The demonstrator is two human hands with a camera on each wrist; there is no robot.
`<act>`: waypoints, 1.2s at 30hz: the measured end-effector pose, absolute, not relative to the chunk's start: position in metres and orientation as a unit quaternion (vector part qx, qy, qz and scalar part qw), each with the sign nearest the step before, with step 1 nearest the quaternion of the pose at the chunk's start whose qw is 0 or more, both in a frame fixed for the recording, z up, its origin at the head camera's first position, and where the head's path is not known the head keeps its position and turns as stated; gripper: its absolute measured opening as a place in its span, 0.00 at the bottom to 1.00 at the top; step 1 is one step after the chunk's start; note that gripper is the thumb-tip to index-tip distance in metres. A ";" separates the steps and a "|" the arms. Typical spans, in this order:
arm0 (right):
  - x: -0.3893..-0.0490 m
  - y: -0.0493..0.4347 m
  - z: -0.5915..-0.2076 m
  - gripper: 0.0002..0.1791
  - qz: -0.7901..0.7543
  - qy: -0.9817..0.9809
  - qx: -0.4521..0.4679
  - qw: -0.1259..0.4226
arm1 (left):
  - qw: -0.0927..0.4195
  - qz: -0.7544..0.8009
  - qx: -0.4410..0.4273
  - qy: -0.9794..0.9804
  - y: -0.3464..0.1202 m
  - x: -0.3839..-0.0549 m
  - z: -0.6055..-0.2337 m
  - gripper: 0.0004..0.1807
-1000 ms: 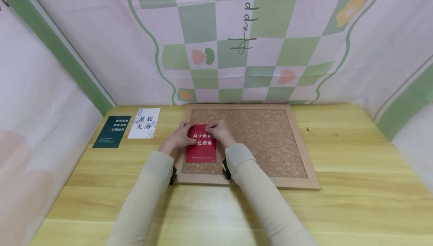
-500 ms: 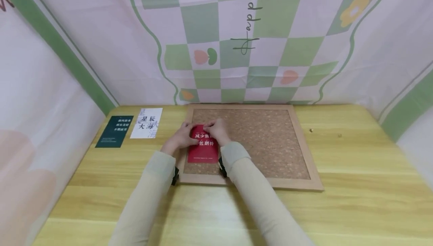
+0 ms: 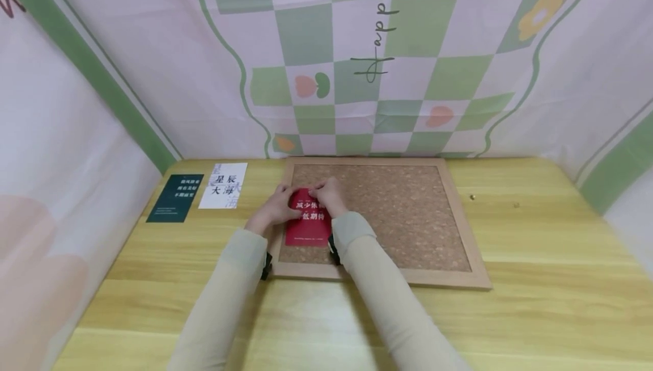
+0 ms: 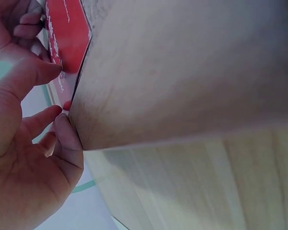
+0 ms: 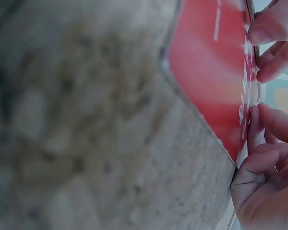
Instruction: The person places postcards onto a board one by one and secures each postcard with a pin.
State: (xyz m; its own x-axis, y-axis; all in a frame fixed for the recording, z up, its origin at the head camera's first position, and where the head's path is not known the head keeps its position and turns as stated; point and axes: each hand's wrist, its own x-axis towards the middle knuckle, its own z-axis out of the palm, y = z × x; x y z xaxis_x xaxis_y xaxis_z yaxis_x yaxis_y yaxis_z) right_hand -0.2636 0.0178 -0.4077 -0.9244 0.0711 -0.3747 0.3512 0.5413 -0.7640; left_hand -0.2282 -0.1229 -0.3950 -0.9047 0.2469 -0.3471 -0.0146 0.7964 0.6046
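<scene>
On the cork board, near its L side, lies a red card. L hand is loosely spread, thumb on card, fingers by its edge. R hand has fingertips tog. at card's top; can't tell if they pinch smth. Green card & white card lie L of board.

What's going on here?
A person is handling a red card on a framed corkboard. The left hand touches its left side; the right hand bunches its fingertips near the top edge. Whether they pinch anything is unclear. A green card and a white card lie left of the corkboard.
</scene>
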 end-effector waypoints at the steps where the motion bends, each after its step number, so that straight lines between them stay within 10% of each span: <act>1: -0.264 0.018 -0.408 0.10 -0.467 0.862 0.125 0.152 | 0.209 0.313 0.063 0.924 -0.123 -0.228 -0.395 0.39; 36: -0.260 0.023 -0.409 0.08 -0.520 0.834 0.136 0.127 | 0.206 0.313 0.057 0.925 -0.122 -0.229 -0.397 0.40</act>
State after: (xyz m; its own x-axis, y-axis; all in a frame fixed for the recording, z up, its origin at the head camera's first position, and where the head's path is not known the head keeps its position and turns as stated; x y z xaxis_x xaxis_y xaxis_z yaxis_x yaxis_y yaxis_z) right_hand -0.2600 0.0227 -0.4087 -0.9307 0.0945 -0.3534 0.3590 0.4224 -0.8323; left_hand -0.2291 -0.1220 -0.3969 -0.9084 0.2351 -0.3456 -0.0226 0.7979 0.6024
